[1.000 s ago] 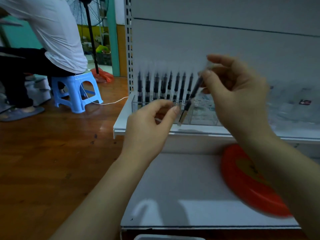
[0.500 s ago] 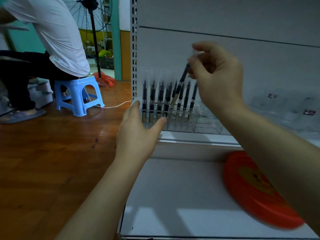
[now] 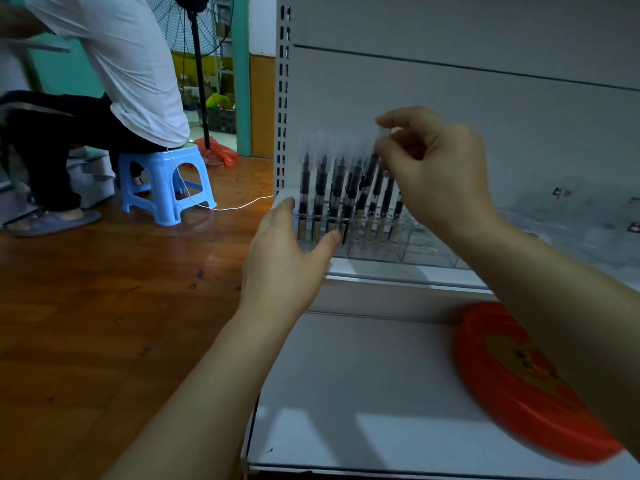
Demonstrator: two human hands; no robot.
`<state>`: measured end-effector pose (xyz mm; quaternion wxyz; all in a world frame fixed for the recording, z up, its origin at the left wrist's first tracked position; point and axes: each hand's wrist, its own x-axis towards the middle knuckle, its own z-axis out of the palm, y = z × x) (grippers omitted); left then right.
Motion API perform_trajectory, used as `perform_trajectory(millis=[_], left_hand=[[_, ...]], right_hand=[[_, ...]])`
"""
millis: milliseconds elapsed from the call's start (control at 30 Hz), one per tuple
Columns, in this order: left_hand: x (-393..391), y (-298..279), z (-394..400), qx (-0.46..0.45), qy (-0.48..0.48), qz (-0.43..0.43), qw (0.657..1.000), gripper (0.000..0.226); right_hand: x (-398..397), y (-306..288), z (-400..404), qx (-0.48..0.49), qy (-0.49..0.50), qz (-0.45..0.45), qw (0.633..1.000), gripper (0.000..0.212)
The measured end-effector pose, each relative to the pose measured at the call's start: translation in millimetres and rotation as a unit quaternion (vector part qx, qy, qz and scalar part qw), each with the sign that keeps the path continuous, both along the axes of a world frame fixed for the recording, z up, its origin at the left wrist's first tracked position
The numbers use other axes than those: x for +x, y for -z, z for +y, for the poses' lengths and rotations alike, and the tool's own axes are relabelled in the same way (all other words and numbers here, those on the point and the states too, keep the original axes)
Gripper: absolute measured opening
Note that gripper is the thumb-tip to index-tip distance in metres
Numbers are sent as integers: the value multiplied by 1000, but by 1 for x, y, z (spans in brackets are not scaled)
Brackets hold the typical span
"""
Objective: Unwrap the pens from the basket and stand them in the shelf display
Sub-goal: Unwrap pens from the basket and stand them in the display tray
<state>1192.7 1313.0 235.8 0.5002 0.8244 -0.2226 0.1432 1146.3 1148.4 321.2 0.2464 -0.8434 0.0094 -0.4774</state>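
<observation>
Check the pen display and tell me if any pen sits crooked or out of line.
One does. The pen pinched at its top by the right hand leans across the upright row of pens in the clear display, its lower end angled left. It looks mid-placement, not seated. The left hand is open beside the display's front.

Black-and-gold pens [image 3: 337, 199], orange basket [image 3: 519, 386]

Single head view, looking forward and down, sitting close to white shelf [image 3: 398, 386]; wide-angle edges bending, far right seemingly blurring.
</observation>
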Motion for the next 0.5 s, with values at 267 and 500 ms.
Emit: perform_trajectory(millis=[267,500], left_hand=[[-1,-2,2,11,12,2,1000,79],[-5,-4,5,-15,-24,-38,999,68]], right_hand=[[3,-11,-1,-47,37,94,994,23],[-9,13,0,-47,33,64,996,44]])
